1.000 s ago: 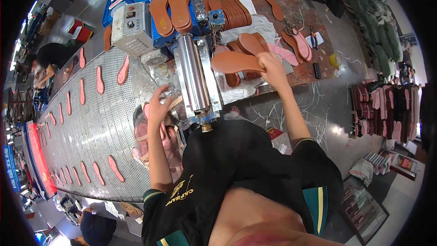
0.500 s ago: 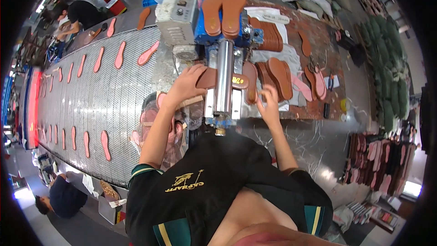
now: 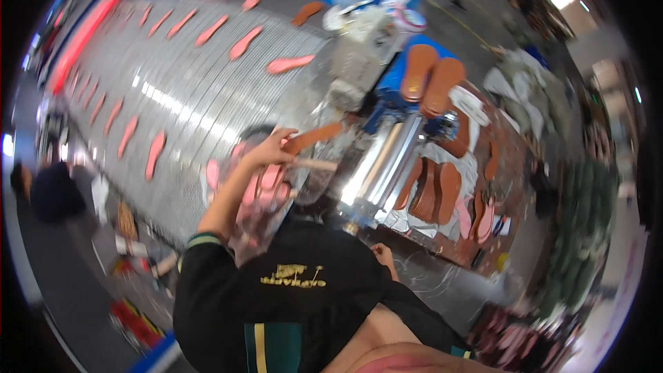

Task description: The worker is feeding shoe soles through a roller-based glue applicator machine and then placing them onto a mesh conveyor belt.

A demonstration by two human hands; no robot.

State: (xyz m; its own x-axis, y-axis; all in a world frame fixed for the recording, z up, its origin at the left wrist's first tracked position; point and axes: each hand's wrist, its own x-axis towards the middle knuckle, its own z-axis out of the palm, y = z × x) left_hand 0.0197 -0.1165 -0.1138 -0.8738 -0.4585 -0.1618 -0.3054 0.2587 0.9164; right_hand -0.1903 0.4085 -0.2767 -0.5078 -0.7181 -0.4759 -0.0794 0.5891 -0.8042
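My left hand (image 3: 274,149) grips one end of a brown insole (image 3: 318,135), thumb below and fingers above. The insole points right, over the gap between the conveyor and the roller machine. My right hand (image 3: 382,254) hangs low near my body, by the table's front edge, its fingers curled in and nothing visible in them. Between the hands stands a machine with a shiny metal roller (image 3: 387,159). Two piles of brown insoles (image 3: 442,86) lie on its blue top. Below my left hand, pink soles (image 3: 271,183) lie heaped in clear plastic.
A wide mesh conveyor (image 3: 186,90) carries spaced pink soles on the left. More brown insoles (image 3: 449,190) stand stacked on the table at right, beside pink sandals (image 3: 486,222). A grey control box (image 3: 359,52) rises behind the roller. Another person (image 3: 59,190) is at far left.
My view has swung to the right and tilted. My left hand has drawn the brown insole away from the roller to the left. My right hand has left the insole stack and dropped toward my body.
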